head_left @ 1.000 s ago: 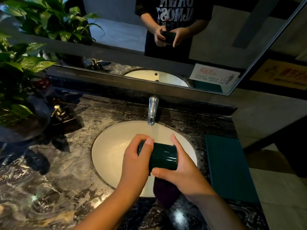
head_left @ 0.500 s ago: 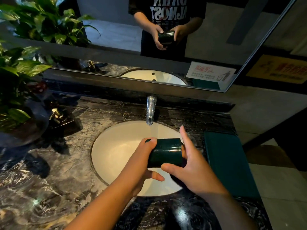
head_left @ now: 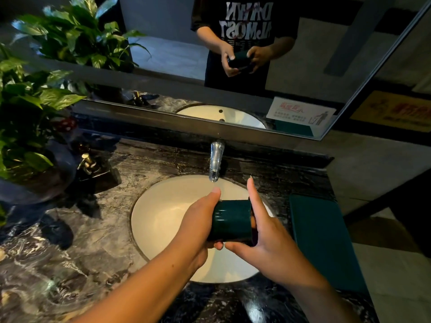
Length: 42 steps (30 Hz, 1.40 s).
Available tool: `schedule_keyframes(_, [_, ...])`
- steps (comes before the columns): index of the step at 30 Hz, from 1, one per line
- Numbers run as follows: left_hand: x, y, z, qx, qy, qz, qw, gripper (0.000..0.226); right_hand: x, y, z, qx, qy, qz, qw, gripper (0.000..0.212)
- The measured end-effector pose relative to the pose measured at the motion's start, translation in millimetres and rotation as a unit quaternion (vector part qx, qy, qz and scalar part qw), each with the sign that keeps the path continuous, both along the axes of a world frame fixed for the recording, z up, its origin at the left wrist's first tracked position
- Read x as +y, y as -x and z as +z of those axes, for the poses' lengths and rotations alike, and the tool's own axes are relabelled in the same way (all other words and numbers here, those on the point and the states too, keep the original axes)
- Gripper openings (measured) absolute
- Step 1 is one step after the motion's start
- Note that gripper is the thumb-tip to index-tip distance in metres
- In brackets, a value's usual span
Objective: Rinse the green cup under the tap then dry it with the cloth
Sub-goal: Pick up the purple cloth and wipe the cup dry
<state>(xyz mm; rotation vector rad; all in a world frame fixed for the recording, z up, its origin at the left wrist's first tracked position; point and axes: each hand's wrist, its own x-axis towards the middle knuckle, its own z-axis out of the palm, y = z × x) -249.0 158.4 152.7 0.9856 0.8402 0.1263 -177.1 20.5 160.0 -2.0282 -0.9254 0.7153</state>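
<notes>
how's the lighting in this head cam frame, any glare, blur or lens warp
Head view, dim overall, the white basin is the brightest area; head view, glare patches on the glossy black marble counter; head view, wide-angle perspective slants the mirror frame at right; head view, the green cup looks sharp, thin highlights on its ribs, no clear motion blur.

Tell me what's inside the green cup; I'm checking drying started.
A dark cloth shows at the mouth of the glossy green ribbed cup, against the right hand; the wall hides how deep it goes.
</notes>
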Motion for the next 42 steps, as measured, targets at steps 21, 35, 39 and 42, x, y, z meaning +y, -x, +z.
schedule_keyframes(21, [17,11,-27,-0.261,-0.525,-0.094,0.805,0.028,-6,8,-26,0.463,-0.215,-0.091,0.855,0.096])
schedule_keyframes(35, [16,0,-2,0.074,0.135,-0.139,0.978,0.028,-14,-9,3,-0.173,0.069,0.117,0.975,0.083])
schedule_keyframes(39, [11,-3,-7,0.075,0.108,-0.101,0.986,0.037,-10,-7,1,-0.202,0.051,0.128,0.97,0.092])
schedule_keyframes(42, [7,-4,-9,0.044,0.064,-0.059,0.995,0.034,-2,-9,3,-0.184,0.045,0.116,0.975,0.116])
